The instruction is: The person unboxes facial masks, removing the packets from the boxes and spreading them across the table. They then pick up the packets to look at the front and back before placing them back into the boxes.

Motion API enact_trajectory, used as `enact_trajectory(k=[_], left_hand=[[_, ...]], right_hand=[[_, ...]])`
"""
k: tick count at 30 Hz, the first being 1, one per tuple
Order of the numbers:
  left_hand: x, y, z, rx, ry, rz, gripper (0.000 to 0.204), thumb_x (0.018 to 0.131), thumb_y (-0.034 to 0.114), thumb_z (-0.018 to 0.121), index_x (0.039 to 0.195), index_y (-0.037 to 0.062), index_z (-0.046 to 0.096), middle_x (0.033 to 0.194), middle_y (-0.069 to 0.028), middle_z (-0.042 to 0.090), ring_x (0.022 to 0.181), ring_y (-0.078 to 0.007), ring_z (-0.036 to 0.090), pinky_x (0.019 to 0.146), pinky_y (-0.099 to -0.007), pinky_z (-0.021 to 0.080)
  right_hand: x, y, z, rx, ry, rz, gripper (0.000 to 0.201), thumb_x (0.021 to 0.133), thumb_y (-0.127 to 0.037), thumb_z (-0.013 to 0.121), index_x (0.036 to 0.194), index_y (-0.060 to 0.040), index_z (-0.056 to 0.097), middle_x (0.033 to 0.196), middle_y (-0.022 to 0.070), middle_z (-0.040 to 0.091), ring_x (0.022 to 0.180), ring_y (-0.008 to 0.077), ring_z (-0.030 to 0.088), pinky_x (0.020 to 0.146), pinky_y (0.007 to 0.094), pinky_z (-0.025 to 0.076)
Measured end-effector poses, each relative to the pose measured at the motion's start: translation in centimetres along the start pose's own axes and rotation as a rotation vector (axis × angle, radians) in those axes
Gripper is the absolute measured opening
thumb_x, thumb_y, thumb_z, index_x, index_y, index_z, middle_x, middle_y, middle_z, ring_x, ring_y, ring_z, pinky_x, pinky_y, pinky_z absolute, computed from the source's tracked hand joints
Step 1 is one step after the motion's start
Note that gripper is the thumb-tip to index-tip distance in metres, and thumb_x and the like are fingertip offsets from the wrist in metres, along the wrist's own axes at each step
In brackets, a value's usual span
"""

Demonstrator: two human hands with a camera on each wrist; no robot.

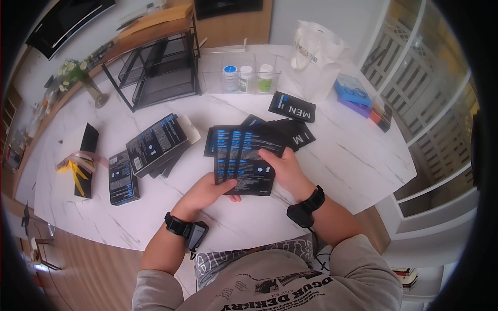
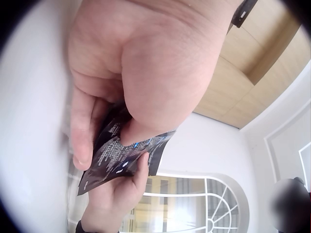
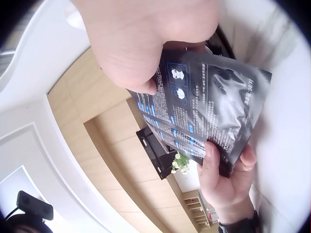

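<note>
A fanned stack of black face-mask sachets (image 1: pixel 246 163), printed with small white and blue text, is between both hands above the table. My left hand (image 1: pixel 203 191) grips the lower left corner, thumb on top and fingers underneath. On the right edge, my right hand (image 1: pixel 288 168) pinches the stack with its thumb across the printed face. The right wrist view shows a face picture and a shiny crinkled area on the top sachet (image 3: pixel 214 107). Just beyond the stack lie more black sachets (image 1: pixel 305 130), and another marked MEN (image 1: pixel 291 107) sits farther back.
Black printed boxes (image 1: pixel 158 142) lie left of the hands, one with its flap open. Farther left is a black-and-white box (image 1: pixel 85 155) with ribbon. Behind stand a mesh rack (image 1: pixel 161 78), a clear organizer (image 1: pixel 211 83) with bottles, a white bag (image 1: pixel 317 67) and colored boxes (image 1: pixel 354 90).
</note>
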State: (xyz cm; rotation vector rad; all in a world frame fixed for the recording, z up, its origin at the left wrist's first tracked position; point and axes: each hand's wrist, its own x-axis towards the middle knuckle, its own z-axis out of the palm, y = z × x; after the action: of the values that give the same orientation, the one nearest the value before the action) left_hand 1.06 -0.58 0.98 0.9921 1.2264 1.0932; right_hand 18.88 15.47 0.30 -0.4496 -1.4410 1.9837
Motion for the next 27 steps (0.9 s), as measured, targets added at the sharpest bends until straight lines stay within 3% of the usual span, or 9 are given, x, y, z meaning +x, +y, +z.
enact_trajectory(k=[10,16,20,24,27], left_hand=[[-0.1,0.4,0.2,-0.038,0.023,-0.005,0.022,0.100,0.010,0.052,0.112,-0.0064,0.060,0.096,-0.0135,0.068,0.080,-0.0220,0.069,0.072,-0.0322,0.057],[0.0,0.2,-0.3,-0.052,0.152,0.101,0.021,0.101,0.009,0.050,0.112,-0.0065,0.059,0.095,-0.0137,0.068,0.078,-0.0211,0.069,0.070,-0.0315,0.056],[-0.2,0.8,-0.1,-0.125,0.298,0.198,0.021,0.102,0.009,0.049,0.112,-0.0064,0.059,0.096,-0.0137,0.068,0.077,-0.0203,0.068,0.069,-0.0316,0.056],[0.1,-1.0,-0.8,0.202,0.357,0.268,0.024,0.101,0.008,0.049,0.119,-0.0058,0.056,0.098,-0.0123,0.068,0.076,-0.0204,0.067,0.074,-0.0299,0.054],[-0.5,0.5,0.7,0.481,0.360,0.335,0.042,0.096,0.010,0.058,0.135,-0.0019,0.049,0.116,-0.0160,0.059,0.082,-0.0218,0.065,0.076,-0.0294,0.053]], right_hand=[[0.0,0.0,0.1,0.000,0.033,0.058,0.022,0.096,-0.007,0.061,0.116,0.0009,0.063,0.111,0.0050,0.067,0.100,0.0123,0.062,0.089,0.0287,0.050],[0.6,0.1,0.3,0.035,0.043,-0.103,0.035,0.096,-0.009,0.062,0.127,0.0018,0.052,0.117,0.0062,0.063,0.099,0.0106,0.061,0.089,0.0289,0.050],[1.4,2.3,-1.7,-0.336,0.332,-0.250,0.041,0.093,-0.005,0.065,0.131,-0.0047,0.050,0.114,0.0076,0.062,0.095,0.0093,0.061,0.080,0.0226,0.052],[-0.2,1.1,-0.6,-0.530,-0.142,-0.183,0.050,0.089,-0.005,0.070,0.134,-0.0043,0.047,0.115,0.0098,0.062,0.101,0.0123,0.063,0.079,0.0229,0.053],[-1.4,-0.6,3.2,-0.470,-0.179,-0.263,0.049,0.087,-0.007,0.073,0.132,-0.0026,0.053,0.118,0.0123,0.062,0.103,0.0214,0.065,0.090,0.0335,0.053]])
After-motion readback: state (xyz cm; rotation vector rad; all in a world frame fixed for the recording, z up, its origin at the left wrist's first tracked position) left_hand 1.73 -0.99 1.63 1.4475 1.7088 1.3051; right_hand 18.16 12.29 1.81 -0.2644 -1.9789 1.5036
